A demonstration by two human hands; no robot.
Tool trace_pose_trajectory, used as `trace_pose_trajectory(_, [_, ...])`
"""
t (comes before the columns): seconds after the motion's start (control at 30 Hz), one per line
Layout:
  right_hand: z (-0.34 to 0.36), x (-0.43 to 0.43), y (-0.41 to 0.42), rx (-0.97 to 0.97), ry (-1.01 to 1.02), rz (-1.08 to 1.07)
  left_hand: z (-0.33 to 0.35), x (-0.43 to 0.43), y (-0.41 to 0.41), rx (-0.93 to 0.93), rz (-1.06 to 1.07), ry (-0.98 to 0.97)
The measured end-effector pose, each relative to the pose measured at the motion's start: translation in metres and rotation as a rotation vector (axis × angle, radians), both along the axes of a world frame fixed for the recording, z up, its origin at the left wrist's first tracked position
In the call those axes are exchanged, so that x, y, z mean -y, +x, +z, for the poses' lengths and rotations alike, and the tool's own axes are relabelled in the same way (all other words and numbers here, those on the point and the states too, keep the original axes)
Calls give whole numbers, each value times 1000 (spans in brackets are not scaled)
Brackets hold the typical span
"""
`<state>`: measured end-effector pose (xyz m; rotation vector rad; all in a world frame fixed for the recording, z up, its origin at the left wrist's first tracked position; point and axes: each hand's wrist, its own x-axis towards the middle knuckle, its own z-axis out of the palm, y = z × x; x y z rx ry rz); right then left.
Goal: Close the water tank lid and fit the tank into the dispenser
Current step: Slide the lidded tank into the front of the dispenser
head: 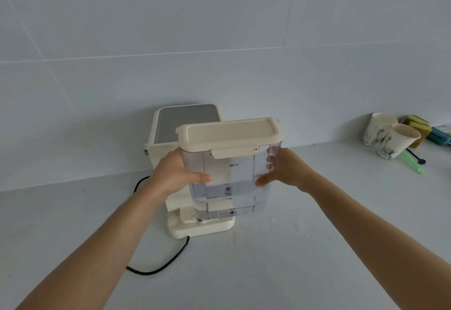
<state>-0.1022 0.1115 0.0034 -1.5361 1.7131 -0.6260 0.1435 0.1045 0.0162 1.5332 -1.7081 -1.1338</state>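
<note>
A: We have the water tank (229, 175) between our two hands, held upright just over the base of the dispenser (188, 124); our left hand (175, 175) is pressed to its left wall with the thumb across the front, and our right hand (288, 170) is pressed to its right wall the same way; so each grip is clasping the tank.

B: Agreed; and we see the cream lid (227, 135) lying flat on the tank's rim, its front latch folded down over the clear wall; whether the latch is fully snapped we cannot tell.

A: The tank's lower edge sits close above the dispenser's cream foot; we cannot tell if it touches the seat; there is a little water low in the tank.

B: The dispenser stands on the pale bench (292, 248) against the tiled wall, its grey top panel behind the lid; a black cable (168, 261) loops from its foot across the bench towards us.

A: Well apart to the right, we see two paper cups (390, 139) tilted against each other, yellow sponges (415, 123) behind them, and a green utensil (415, 163) lying beside them.
</note>
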Motion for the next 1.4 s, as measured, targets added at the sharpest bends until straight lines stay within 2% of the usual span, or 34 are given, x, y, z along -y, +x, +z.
trace_pose_trajectory(0.37, [-1, 30, 63, 83, 35, 110, 11, 1, 53, -33, 187, 29])
trace_pose_trajectory(0.93, [-23, 39, 77, 76, 49, 62, -8, 18, 61, -16, 201, 138])
trace_pose_trajectory(1.4, [-40, 38, 75, 16, 56, 66, -32, 22, 63, -2, 189, 144])
